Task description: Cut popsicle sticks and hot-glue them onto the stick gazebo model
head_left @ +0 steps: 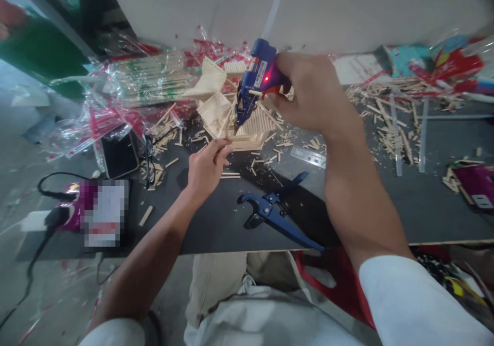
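Note:
My right hand is wrapped round the grip of a blue hot glue gun. A clear glue stick sticks up out of its back, a red light glows on its side, and its nozzle points down. Below and left of the nozzle, my left hand is closed in a pinch on what looks like a thin wooden stick, largely hidden by the fingers. Just behind the fingertips stands a small model built of wooden sticks, with slatted panels; the glue gun covers part of it.
A blue pipe cutter and a metal ruler lie on the dark table. Cut sticks are scattered about. Bagged sticks lie at the back left, a phone in front of them. Power cables hang at left.

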Demonstrator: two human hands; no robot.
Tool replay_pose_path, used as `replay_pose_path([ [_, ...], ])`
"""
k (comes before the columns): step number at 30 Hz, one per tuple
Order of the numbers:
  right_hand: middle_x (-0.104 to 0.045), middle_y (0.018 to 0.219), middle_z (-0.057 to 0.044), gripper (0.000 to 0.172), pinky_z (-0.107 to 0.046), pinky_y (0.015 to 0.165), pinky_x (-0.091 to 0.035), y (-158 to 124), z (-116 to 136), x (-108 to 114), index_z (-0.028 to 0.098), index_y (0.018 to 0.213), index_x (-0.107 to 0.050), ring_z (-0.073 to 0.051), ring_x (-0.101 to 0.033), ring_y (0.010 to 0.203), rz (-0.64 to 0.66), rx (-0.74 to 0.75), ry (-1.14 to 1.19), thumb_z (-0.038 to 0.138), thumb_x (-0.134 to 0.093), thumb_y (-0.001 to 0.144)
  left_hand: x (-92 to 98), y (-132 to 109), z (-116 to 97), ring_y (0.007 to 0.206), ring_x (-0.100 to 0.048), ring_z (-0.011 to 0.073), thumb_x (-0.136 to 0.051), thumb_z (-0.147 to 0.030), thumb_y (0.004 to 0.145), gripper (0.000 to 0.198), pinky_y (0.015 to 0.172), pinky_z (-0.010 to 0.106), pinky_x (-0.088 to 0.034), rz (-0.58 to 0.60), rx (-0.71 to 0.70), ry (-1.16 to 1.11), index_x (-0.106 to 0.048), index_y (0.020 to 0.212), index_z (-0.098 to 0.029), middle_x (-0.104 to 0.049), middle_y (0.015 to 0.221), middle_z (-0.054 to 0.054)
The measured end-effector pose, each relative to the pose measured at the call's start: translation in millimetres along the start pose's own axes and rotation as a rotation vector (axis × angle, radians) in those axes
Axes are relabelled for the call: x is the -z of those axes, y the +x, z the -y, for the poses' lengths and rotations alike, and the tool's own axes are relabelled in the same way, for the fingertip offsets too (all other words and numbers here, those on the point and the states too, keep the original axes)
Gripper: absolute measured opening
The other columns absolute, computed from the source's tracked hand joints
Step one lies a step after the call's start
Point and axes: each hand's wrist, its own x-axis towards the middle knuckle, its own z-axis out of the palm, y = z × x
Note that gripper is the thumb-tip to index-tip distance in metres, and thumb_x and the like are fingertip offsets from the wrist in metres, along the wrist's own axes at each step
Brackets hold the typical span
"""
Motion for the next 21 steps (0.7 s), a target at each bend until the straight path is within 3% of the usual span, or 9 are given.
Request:
replay_pose_path([
  [5, -0.065, 0.090, -0.006, 0.021, -0.036, 0.067, -0.037, 1.2, 4.4, 4.2, 0.026, 0.088, -0.042, -0.026, -0.059, 0.079, 0.037, -0.018, -0.058, 0.020, -0.060, 0.079, -1.1, -0.3, -0.5, 0.062, -0.072, 0.0078, -0.056, -0.029, 0.101, 0.017, 0.063, 0.018, -0.053, 0.012, -0.013, -0.001, -0.071, 0.100, -0.021, -0.077, 0.079, -0.002],
  [14, -0.063, 0.085, -0.005, 0.029, -0.036, 0.064, -0.031, 2.3, 4.1, 4.7, 0.028, 0.085, -0.034, -0.026, -0.056, 0.075, 0.019, -0.046, -0.069, 0.019, -0.059, 0.076, 2.8, 0.8, -5.8, 0.049, -0.065, 0.0041, -0.059, -0.032, 0.102, 0.017, 0.057, 0.017, -0.052, -0.020, 0.009, -0.023, -0.070, 0.096, -0.021, -0.080, 0.091, -0.002],
  [18, -0.065, 0.086, -0.006, 0.031, -0.038, 0.065, -0.033, 3.0, 6.4, 6.3, 0.029, 0.083, -0.032, -0.028, -0.056, 0.076, 0.004, -0.070, -0.061, 0.018, -0.059, 0.074, 0.8, 1.6, -4.3, 0.053, -0.068, 0.0054, -0.060, -0.032, 0.100, 0.014, 0.054, 0.016, -0.054, -0.007, 0.064, -0.123, -0.067, 0.098, -0.020, -0.081, 0.100, 0.001],
  [21, -0.066, 0.089, -0.006, 0.033, -0.039, 0.066, -0.034, 3.1, 7.9, 8.1, 0.029, 0.083, -0.031, -0.030, -0.057, 0.079, 0.004, -0.094, -0.056, 0.016, -0.059, 0.072, -0.6, 2.6, -5.4, 0.050, -0.068, 0.0064, -0.062, -0.038, 0.099, 0.019, 0.050, 0.016, -0.055, 0.040, 0.139, -0.273, -0.064, 0.103, -0.019, -0.081, 0.093, 0.002],
])
